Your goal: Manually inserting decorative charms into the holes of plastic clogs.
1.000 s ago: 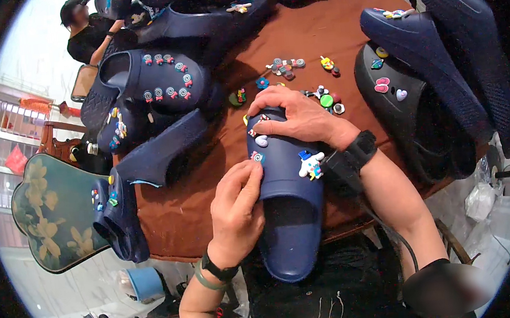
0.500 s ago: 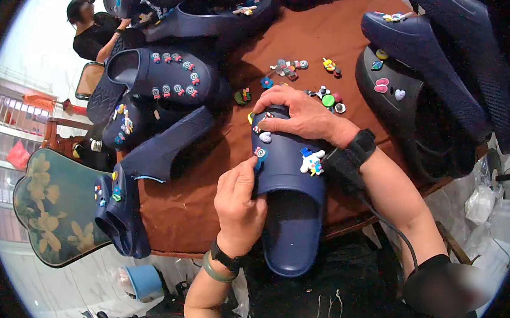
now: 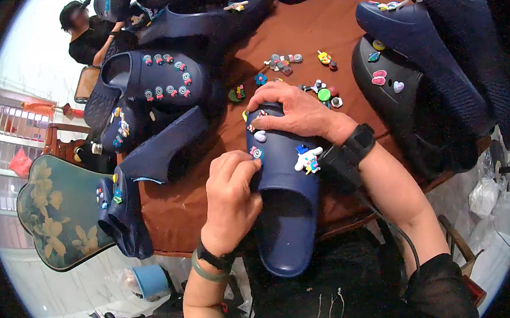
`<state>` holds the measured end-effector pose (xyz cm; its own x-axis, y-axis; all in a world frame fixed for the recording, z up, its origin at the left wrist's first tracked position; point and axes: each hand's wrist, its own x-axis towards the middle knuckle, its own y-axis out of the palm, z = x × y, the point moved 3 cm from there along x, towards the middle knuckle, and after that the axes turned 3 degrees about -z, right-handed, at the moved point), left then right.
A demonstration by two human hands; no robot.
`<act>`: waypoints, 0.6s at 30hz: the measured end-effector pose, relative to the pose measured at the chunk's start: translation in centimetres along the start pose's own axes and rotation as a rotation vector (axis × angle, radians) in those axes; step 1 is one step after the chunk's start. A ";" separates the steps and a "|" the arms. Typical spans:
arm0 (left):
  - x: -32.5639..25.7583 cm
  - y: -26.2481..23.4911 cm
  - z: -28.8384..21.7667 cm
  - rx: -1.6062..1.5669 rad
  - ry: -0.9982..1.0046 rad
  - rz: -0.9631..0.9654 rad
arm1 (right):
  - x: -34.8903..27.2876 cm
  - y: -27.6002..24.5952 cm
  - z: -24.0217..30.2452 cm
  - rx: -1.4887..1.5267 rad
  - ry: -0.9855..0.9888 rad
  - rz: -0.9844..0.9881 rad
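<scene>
A navy clog slipper (image 3: 288, 230) lies in front of me, toe pointing away and heel hanging past the table's near edge. My right hand (image 3: 300, 113) grips its toe from the right, fingers over the far end and thumb on top near a small charm. With bent fingers, my left hand (image 3: 231, 191) pinches a swirl lollipop shoe charm (image 3: 257, 153) against the slipper's left side. Just beyond it sits a pale heart charm (image 3: 260, 136). A white, long-eared character charm (image 3: 309, 159) with a blue hat is on the right side of the upper.
Loose charms (image 3: 282, 61) lie scattered on the brown tablecloth (image 3: 308, 25). A navy slipper with swirl charms (image 3: 172, 76) and other slippers crowd the left. A black clog (image 3: 379, 73) stands right. A green-backed chair (image 3: 61, 214) is at left; another person (image 3: 90, 37) sits far left.
My left hand has shifted slightly away from me, and the lollipop charm now sits closer against the slipper, its swirl turned up. My right hand keeps its grip; the whole view has shifted a little.
</scene>
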<state>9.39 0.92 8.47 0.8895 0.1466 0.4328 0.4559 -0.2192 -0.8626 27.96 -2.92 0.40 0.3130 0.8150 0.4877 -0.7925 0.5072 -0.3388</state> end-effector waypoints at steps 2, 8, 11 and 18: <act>-0.1 0.4 1.2 -0.103 0.008 0.083 | 0.1 0.1 0.2 -0.019 -0.006 0.021; -1.0 0.9 0.8 -0.159 -0.044 -0.040 | -0.2 -0.3 -0.1 -0.040 0.010 0.024; -4.2 1.9 1.7 -0.340 -0.342 -0.143 | 0.1 0.2 0.4 -0.023 0.008 0.024; -3.0 0.2 1.1 -0.435 -0.350 -0.055 | 0.2 0.0 0.4 0.015 -0.013 0.000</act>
<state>6.78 1.51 6.67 0.8342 0.4645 0.2972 0.5382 -0.5688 -0.6219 27.80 -2.86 0.84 0.3061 0.8114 0.4979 -0.8005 0.5025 -0.3268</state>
